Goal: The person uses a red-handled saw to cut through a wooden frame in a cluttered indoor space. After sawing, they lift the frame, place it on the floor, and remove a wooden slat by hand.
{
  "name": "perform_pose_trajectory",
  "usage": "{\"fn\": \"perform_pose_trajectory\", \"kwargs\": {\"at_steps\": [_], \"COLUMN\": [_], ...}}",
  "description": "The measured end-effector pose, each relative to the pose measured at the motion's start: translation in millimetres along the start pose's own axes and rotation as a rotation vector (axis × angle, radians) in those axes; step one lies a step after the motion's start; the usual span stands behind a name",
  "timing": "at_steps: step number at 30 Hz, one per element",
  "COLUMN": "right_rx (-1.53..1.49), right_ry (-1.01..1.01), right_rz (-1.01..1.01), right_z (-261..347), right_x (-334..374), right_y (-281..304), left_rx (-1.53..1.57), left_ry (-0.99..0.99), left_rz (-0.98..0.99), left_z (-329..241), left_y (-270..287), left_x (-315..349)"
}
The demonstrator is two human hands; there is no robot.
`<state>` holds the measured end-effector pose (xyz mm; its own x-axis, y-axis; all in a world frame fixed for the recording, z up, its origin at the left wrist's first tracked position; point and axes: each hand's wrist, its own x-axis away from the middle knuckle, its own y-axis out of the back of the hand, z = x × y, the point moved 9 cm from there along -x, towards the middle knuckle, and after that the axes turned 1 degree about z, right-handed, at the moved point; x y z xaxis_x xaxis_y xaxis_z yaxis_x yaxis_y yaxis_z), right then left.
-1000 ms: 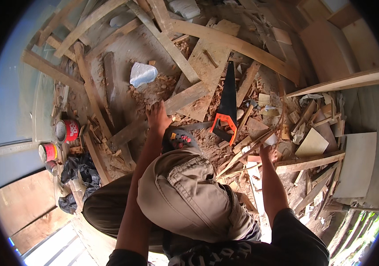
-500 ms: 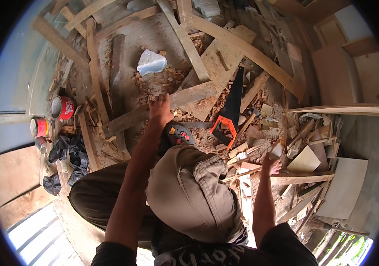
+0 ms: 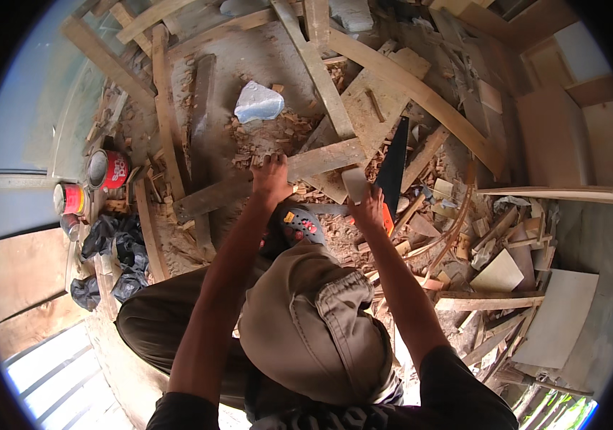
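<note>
A wooden plank [image 3: 228, 192] lies slantwise on the floor before me, and the fingers of my left hand [image 3: 271, 179] are wrapped over its middle. In my right hand [image 3: 369, 210] is a small flat pale rectangular piece [image 3: 354, 184], held close to the plank's right end; I cannot make out its material. Behind that hand is a handsaw [image 3: 393, 161] with a black blade. Its orange handle [image 3: 388, 218] is mostly hidden by my fingers. My foot in a grey clog [image 3: 301, 223] rests just below the plank.
A whitish stone chunk [image 3: 258, 102] lies beyond the plank among wood chips. Long boards [image 3: 421, 93] cross the floor at the back. Red cans [image 3: 108, 170] and black plastic bags [image 3: 131, 247] stand at left. Wood scraps [image 3: 500, 271] pile up at right beside a pale panel [image 3: 556, 315].
My right hand has swung leftward from the scrap pile to the plank's right end, carrying the pale piece. My left hand stays on the plank. The view has shifted slightly.
</note>
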<state>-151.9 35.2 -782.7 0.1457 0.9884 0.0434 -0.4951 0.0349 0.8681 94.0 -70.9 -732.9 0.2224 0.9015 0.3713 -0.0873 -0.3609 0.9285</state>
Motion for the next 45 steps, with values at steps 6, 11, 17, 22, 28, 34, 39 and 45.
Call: {"fn": "perform_pose_trajectory", "kwargs": {"at_steps": [6,11,17,22,28,34,39,45], "right_rx": [0.093,0.17,0.233,0.207,0.125,0.15,0.241,0.364], "right_ry": [-0.066,-0.055,-0.107,-0.323,0.026,0.126,0.233,0.514], "right_rz": [0.042,-0.085,-0.092,0.205,0.094,0.159,0.058,-0.13], "right_z": [-6,4,-12,17,36,126,137,155], "right_x": [-47,-42,-41,-53,-77,-65,-105,-111], "right_y": [-25,-21,-15,5,56,63,20,-25], "left_rx": [-0.015,0.094,0.119,0.384,0.489,0.511,0.779,0.35], "left_ry": [-0.015,-0.017,-0.103,-0.134,-0.174,0.146,-0.128,0.101], "left_rz": [0.0,-0.026,-0.234,-0.013,0.109,0.096,-0.539,-0.497], "left_z": [-1,14,-8,33,96,225,182,179], "left_y": [-2,-6,0,-29,-1,-15,26,-22], "left_x": [-1,3,26,8,64,90,64,26]}}
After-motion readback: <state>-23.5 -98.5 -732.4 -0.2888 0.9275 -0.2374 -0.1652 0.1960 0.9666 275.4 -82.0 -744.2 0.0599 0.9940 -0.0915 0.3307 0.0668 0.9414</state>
